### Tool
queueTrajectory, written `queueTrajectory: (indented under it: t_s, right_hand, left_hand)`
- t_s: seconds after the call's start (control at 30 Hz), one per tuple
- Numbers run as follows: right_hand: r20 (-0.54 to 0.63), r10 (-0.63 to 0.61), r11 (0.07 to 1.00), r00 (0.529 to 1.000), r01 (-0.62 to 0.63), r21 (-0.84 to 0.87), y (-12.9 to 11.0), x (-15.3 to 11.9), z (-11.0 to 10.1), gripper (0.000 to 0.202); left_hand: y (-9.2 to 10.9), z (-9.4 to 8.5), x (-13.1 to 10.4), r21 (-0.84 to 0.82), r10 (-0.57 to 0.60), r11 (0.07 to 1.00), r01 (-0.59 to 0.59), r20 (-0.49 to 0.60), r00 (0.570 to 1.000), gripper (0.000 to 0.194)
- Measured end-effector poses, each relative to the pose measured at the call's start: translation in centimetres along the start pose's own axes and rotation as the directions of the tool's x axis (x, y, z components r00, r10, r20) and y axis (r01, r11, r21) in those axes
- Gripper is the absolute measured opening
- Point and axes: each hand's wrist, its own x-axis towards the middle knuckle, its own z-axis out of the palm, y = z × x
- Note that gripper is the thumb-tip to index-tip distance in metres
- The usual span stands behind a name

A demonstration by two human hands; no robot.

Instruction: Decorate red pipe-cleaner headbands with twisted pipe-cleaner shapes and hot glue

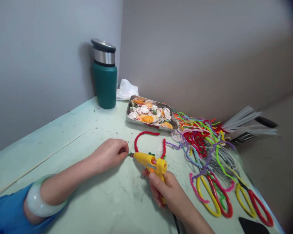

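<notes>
From far, I see right hand (162,187) wrapped around yellow glue gun (146,159), left hand (114,151) pinching small green piece (130,154) at nozzle, middle of table (107,198). Red fuzzy wire (136,139) already bent; far gap not closed, gun hides near part. Far: shell tray (148,125). Right: tangled wires (197,139), scissors (216,212) crowd space.

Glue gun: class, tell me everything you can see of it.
The glue gun looks like yellow plastic, with a printed label and a glowing orange light on its side. The right hand grips its handle over the table. Its dark nozzle points toward a small green piece at the left hand; whether nozzle and piece touch is unclear. A black cord runs below the handle.
</notes>
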Motion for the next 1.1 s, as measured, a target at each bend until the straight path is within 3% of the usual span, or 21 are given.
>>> queueTrajectory:
  t_s: [0.83, 1.1]
  right_hand:
    - [-0.014, 0.002, 1.000, 1.000, -0.002, -0.006, -0.11, -0.05, 0.16, 0.042]
    - [0.011, -0.037, 0.999, 0.999, 0.037, -0.034, -0.20, -0.25, 0.09, 0.042]
  left_hand:
    - [-0.21, -0.67, -0.08, -0.045, -0.062, 0.997, 0.063, 0.039, 0.997, 0.014]
    - [-0.28, -0.52, 0.00, -0.017, -0.027, 0.999, 0.027, 0.026, 0.999, 0.014]
